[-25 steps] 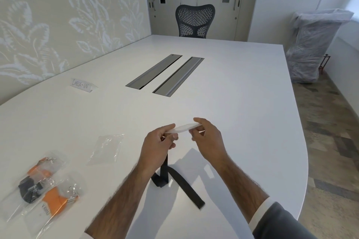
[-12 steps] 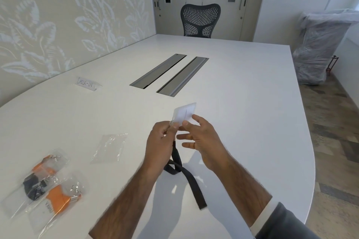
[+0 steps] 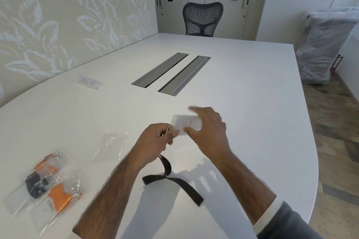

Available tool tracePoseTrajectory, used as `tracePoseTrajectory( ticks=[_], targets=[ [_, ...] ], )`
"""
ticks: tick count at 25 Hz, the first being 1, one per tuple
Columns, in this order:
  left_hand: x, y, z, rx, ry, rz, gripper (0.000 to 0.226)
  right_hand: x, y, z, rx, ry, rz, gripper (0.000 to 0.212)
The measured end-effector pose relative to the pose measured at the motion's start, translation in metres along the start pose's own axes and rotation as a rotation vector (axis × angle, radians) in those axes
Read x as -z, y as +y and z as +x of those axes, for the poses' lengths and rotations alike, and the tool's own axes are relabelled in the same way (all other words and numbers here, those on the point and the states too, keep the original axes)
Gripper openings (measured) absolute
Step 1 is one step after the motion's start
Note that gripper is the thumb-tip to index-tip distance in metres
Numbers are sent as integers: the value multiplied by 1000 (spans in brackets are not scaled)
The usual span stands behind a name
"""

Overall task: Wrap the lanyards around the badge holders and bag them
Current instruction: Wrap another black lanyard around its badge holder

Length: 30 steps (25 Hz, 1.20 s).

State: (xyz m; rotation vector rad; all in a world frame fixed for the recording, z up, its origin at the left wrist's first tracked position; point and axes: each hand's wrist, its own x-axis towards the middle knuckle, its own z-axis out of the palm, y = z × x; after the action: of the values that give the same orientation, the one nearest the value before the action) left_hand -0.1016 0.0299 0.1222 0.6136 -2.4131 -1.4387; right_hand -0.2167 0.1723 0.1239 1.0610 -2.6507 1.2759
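Two grips meet over the near half of the white counter [image 3: 252, 103]. The left grip [image 3: 155, 138] has its fingers curled and pinches a small silver metal clip [image 3: 170, 128] between thumb and forefinger. The right grip [image 3: 208, 132] pinches a clear rectangular plastic badge holder [image 3: 184, 122], with the thumb at its near edge and the fingers reaching over its far edge; the forefinger is blurred. The badge holder is held above the counter, lying roughly flat, with its left end touching the clip. Whether the clip is hooked into it cannot be told.

A black flat fabric lanyard [image 3: 174, 180] hangs from under the left grip down to the counter. There it folds over itself, and one end trails toward the right forearm.

Left of the left forearm lies an empty clear plastic bag [image 3: 111, 145], flat on the counter. Near the lower left corner are two filled clear bags touching each other: one with orange and black contents [image 3: 41, 176], one with mostly orange contents [image 3: 58, 198].

Farther out stands a folded white paper sign reading CHECK-IN [image 3: 88, 83]. Two grey metal cable hatches [image 3: 172, 72] sit side by side in the middle of the counter. At the far end is a dark mesh-backed office chair [image 3: 203, 18], and a bulky object wrapped in plastic film [image 3: 326, 44] stands on the floor at the right.
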Motion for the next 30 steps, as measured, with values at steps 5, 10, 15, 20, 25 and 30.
tracePoseTrajectory(
  ticks=[5,10,15,20,25,30],
  targets=[
    [-4,7,4,-51,65,5,20,10,-12,-1,191,-162,-372,25],
    [-5,11,4,-50,116,-124,26,12,-9,4,-172,-270,246,19],
    [-8,6,-6,3,39,-103,10,20,6,11,-403,-176,870,44],
    [-12,2,-8,-29,166,-51,6,24,11,12,-541,-70,1275,28],
    [-8,2,-8,-54,166,-125,10,21,16,11,-472,-124,1137,12],
    [-3,2,-13,11,-113,-107,14,20,18,14,-495,-59,1175,45]
  ],
)
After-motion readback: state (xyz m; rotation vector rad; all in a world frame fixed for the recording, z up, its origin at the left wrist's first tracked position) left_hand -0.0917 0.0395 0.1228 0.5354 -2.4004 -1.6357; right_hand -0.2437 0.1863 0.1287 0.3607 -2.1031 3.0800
